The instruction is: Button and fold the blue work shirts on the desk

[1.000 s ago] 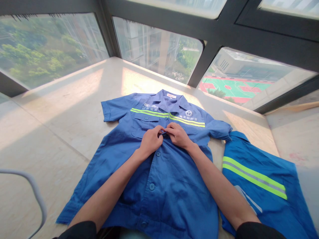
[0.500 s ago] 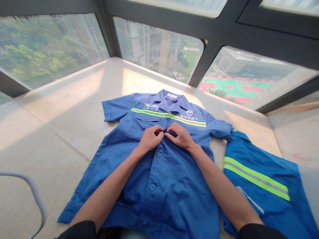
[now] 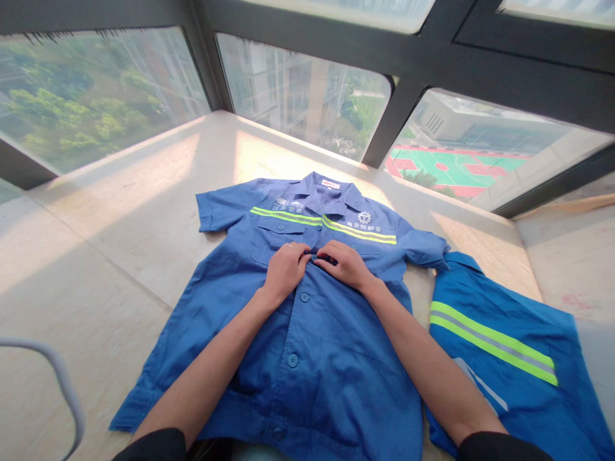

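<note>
A blue short-sleeved work shirt (image 3: 346, 346) lies spread face up, its collar toward the windows and a yellow-and-grey reflective stripe across the chest. My left hand (image 3: 287, 269) pinches the front placket just below the stripe. From the other side my right hand (image 3: 343, 264) also pinches the placket. Between my fingertips shows a small blue button (image 3: 314, 258), partly covered. Lower on the placket, a button (image 3: 304, 297) and another button (image 3: 293, 360) lie fastened-looking against the cloth.
A second blue garment (image 3: 500, 403) with a reflective stripe lies folded at the right, touching the shirt's sleeve. A grey-white cable (image 3: 67, 384) curves at the lower left. Dark window frames (image 3: 379, 141) border the pale stone surface (image 3: 106, 275).
My fingertips have parted slightly at the placket, so the button between them now shows. My left hand has turned a little. The shirt stays in place.
</note>
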A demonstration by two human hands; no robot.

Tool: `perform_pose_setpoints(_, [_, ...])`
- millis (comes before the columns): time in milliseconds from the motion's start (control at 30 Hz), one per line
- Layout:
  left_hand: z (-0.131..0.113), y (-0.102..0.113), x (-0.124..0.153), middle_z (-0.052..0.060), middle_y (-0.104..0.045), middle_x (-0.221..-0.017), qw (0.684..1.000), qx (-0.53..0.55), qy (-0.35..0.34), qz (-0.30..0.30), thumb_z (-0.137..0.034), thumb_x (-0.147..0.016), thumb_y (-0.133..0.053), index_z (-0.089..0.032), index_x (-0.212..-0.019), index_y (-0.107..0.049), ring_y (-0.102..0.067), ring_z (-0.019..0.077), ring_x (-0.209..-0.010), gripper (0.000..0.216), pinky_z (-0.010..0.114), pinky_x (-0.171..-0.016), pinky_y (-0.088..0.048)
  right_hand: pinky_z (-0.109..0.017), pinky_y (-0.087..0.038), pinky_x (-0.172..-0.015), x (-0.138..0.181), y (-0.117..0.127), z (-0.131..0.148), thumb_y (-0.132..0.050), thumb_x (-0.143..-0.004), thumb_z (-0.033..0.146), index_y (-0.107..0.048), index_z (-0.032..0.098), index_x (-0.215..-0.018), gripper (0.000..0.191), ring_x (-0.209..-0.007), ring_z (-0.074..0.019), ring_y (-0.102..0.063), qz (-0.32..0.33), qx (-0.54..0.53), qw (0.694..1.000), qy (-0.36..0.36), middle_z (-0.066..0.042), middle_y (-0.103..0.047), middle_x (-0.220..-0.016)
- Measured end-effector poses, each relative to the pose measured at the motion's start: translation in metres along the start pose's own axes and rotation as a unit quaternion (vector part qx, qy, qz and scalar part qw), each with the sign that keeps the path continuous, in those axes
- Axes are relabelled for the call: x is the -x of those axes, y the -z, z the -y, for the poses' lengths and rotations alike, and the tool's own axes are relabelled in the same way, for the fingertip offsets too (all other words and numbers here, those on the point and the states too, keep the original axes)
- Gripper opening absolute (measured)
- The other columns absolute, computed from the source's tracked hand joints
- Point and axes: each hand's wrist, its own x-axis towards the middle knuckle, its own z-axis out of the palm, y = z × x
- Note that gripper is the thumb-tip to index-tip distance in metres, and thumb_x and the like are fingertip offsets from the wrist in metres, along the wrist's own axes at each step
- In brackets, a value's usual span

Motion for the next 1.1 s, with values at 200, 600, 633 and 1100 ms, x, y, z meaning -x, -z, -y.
perform_pose_setpoints(200, [0.004, -0.005, 0.002, 0.013, -0.058, -0.135, 0.992, -0.084, -0.088, -0.039, -0.018, -0.093, -0.05, -0.018, -0.126, -0.06, -0.051, 0.0274, -0.127, 0.035, 0.041, -0.102, -0.043, -0.029, -0.043, -0.068, 0.001, -0.007, -0.004, -0.064, -0.092, 0.042, -0.062, 0.02, -0.083, 0.024, -0.074, -0.0181, -0.056, -0.019, 0.025, 0.999, -0.038, -0.003, -0.061, -0.08])
perform_pose_setpoints(600, [0.0, -0.011, 0.002, 0.014, -0.046, -0.15, 0.983, -0.177, -0.04, 0.02, -0.033, -0.095, -0.04, -0.012, -0.143, -0.048, -0.033, 0.0295, -0.144, 0.053, 0.05, -0.12, -0.019, -0.033, -0.046, -0.08, -0.004, -0.003, 0.0, -0.052, -0.098, 0.04, -0.062, 0.02, -0.087, 0.025, -0.085, -0.0215, -0.056, -0.046, 0.047, 0.995, -0.07, -0.006, -0.061, -0.086])
perform_pose_setpoints(633, [-0.001, -0.01, 0.003, 0.014, -0.045, -0.151, 0.982, -0.181, -0.037, 0.022, -0.034, -0.094, -0.041, -0.012, -0.144, -0.047, -0.032, 0.0297, -0.145, 0.055, 0.05, -0.12, -0.018, -0.035, -0.046, -0.083, -0.005, -0.003, 0.0, -0.051, -0.098, 0.038, -0.063, 0.02, -0.09, 0.023, -0.088, -0.0226, -0.056, -0.047, 0.061, 0.994, -0.076, -0.007, -0.062, -0.089])
perform_pose_setpoints(1100, [0.016, 0.007, 0.016, 0.013, -0.027, -0.161, 0.972, -0.214, 0.007, 0.097, -0.073, -0.089, -0.028, -0.018, -0.155, -0.028, -0.015, 0.0306, -0.151, 0.086, 0.061, -0.119, -0.004, -0.047, -0.026, -0.115, -0.001, -0.006, -0.011, -0.035, -0.101, 0.051, -0.047, 0.013, -0.144, 0.059, -0.14, -0.0313, -0.035, 0.068, 0.271, 0.946, -0.165, -0.018, -0.039, -0.153])
